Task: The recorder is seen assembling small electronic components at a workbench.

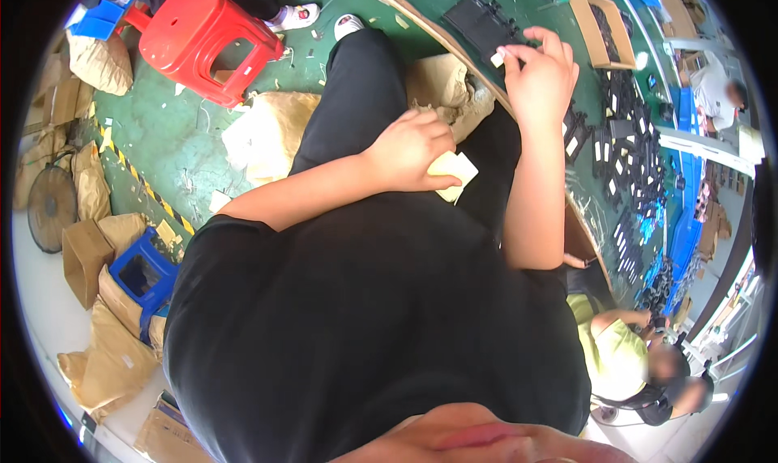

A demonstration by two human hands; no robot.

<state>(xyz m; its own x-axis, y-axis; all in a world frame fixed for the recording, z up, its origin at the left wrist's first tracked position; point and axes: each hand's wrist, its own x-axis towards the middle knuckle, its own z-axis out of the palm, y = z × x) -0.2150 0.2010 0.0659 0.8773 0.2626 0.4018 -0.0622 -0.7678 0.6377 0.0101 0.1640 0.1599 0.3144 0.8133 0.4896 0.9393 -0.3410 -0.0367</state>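
Resting over my lap, my left hand [412, 151] is closed around a pale yellow pad [454, 173] that looks like a stack of paper or foam pieces. My right hand [541, 74] is raised over the workbench edge [442, 35], thumb and forefinger pinched on a small pale piece [498, 59]. Just beyond those fingertips lies a black plastic housing [478, 21] on the green surface. The pinched piece is close to the housing; whether they touch I cannot tell.
Many black parts with pale patches [620, 139] spread over the bench, beside a cardboard box [602, 32]. A red stool [207, 45] and a paper sack [279, 130] stand on the left. Co-workers sit along the right, one in a yellow-green shirt [612, 353].
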